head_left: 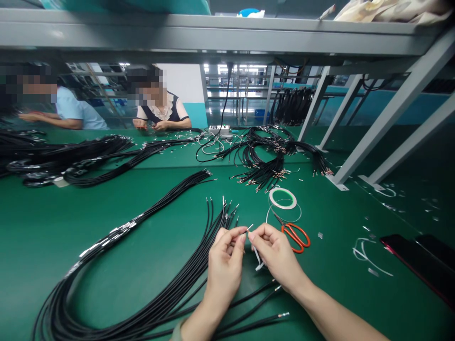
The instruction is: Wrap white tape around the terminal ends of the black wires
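My left hand (226, 260) is closed, thumb and fingertips pinching the end of a black cable whose pale tip (250, 228) sticks out toward the right. Close beside that tip, my right hand (275, 253) is closed in a pinch. A narrow white strip (258, 259) hangs below its fingers; what exactly the fingertips grip is partly hidden. A curved bundle of black cables (170, 289) with metal-tipped ends lies left of and under my left hand. Scissors with orange handles (300, 238) lie just beyond my right hand, with a white and green tape roll (272, 196) behind them.
More black cables (261, 161) lie coiled at the back, others (106, 156) at the left. Metal shelf legs (384, 128) stand on the right. A dark phone-like object (415, 265) and white scraps (368, 253) lie nearer. Two people (161, 109) sit across the green table.
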### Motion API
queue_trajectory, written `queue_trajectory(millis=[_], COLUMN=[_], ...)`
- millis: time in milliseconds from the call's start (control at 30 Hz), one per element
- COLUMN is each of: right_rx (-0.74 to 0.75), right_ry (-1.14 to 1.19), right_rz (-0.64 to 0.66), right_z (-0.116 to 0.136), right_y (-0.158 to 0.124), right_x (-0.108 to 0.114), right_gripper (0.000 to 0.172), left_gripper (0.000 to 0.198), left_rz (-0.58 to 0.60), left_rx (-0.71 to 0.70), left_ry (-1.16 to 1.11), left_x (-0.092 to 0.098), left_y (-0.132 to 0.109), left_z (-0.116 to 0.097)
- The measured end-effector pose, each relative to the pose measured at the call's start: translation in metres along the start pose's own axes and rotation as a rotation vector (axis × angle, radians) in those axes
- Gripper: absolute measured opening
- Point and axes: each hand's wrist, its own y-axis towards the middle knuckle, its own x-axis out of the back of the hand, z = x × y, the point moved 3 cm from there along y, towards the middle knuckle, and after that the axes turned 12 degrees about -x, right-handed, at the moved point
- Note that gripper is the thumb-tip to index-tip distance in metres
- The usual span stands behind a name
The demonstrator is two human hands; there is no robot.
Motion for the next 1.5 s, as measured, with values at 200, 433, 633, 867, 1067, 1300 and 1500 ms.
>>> queue_trajectory(millis=[200,433,633,867,1067,1300,1500], right_rx=[0.017,0.041,0.055,0.065,0.051,0.055,0.056], right_ry=[-0.001,-0.017,-0.033,-0.053,-0.041,-0.042,-0.049], right_rz=[-0.024,-0.016,-0.027,-0.025,-0.013,-0.033,-0.041], right_z=[0.000,0.001,0.002,0.004,0.003,0.002,0.002], right_y=[-0.001,-0.002,-0.003,-0.006,-0.006,-0.004,-0.003], right_x=[0.000,0.001,0.002,0.000,0.001,0.003,0.003], right_gripper=[0.025,0.025,0.026,0.027,0.027,0.026,0.027], left_gripper=[0.019,0.022,0.021,0.022,0.022,0.025,0.028], left_rz=[0.034,0.053,0.045,0.033,0.034,0.065,0.066], left_rx=[-0.119,-0.227,-0.302,-0.313,-0.353,-0.420,-0.475], left_ry=[0.158,0.246,0.278,0.309,0.309,0.320,0.333], left_x=[0.003,0.003,0.002,0.002,0.003,0.003,0.004], left_y=[-0.001,-0.002,-0.002,-0.003,-0.003,-0.004,-0.004], left_z=[-0.004,-0.009,-0.013,-0.011,-0.012,-0.015,-0.019])
